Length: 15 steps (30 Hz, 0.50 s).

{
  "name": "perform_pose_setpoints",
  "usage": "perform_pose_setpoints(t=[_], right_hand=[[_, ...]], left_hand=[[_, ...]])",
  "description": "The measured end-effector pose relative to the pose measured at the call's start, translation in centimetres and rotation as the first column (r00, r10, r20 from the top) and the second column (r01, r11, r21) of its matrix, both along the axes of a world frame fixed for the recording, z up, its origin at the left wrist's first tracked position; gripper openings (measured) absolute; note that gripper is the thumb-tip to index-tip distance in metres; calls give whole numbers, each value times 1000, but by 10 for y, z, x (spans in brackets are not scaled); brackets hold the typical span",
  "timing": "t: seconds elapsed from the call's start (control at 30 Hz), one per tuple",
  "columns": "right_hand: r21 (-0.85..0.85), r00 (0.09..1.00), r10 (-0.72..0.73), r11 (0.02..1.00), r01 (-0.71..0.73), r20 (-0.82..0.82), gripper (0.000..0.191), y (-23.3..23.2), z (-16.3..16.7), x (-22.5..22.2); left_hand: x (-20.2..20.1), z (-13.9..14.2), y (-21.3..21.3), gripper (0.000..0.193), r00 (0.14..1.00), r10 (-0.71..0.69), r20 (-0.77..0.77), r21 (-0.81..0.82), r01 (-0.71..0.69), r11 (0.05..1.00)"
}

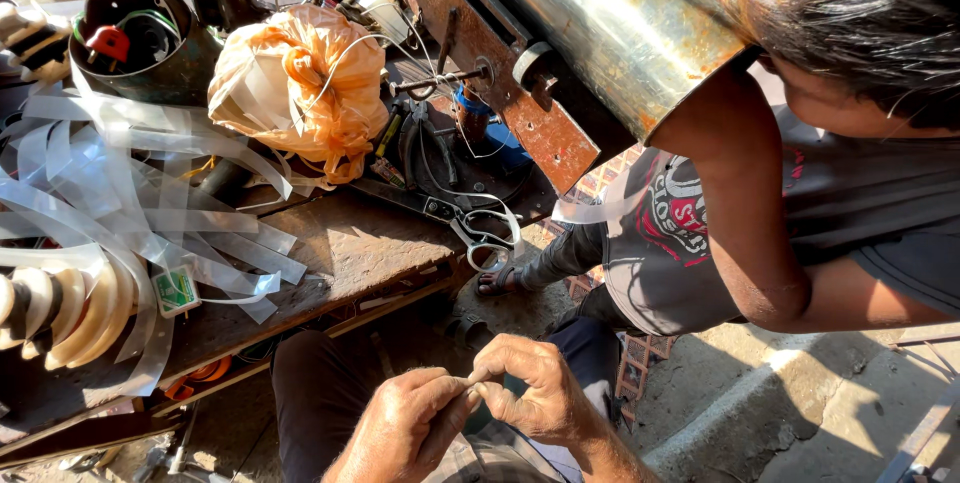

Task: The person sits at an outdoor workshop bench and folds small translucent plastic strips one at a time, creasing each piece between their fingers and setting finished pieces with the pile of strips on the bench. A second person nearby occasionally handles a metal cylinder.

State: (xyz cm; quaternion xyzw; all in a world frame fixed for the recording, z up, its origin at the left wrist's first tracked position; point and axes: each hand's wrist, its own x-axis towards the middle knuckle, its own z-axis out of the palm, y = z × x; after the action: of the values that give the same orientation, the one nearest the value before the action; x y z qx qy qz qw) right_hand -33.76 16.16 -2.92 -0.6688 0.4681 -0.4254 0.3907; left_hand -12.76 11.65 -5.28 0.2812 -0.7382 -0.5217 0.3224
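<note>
Head view: I see my left hand (405, 423) and right hand (535, 393) meeting low centre of frame, over my lap. Fingertips pinch something small between them, too tiny to name; maybe thread or thin strip. Both hands clenched on it. Step, I judge: fine fingertip work, twisting or threading. Next move calls for steady pinch, small pull. Long axis unclear, seemingly left-right between hands. Scissors (487, 233) at bench (340, 243) edge, mid frame. Another person's arm (740, 213) at right.
</note>
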Motion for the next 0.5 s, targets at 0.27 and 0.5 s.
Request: perform_pose_setpoints(t=[0.27, 0.5], right_hand=[[29, 999, -24, 999, 25, -33, 17, -1, -18, 9], [44, 989, -96, 994, 102, -116, 7, 5, -40, 22]], left_hand=[[-5, -11, 7, 10, 978, 175, -116, -227, -198, 954], [-6, -27, 16, 15, 947, 306, -98, -393, -319, 862]])
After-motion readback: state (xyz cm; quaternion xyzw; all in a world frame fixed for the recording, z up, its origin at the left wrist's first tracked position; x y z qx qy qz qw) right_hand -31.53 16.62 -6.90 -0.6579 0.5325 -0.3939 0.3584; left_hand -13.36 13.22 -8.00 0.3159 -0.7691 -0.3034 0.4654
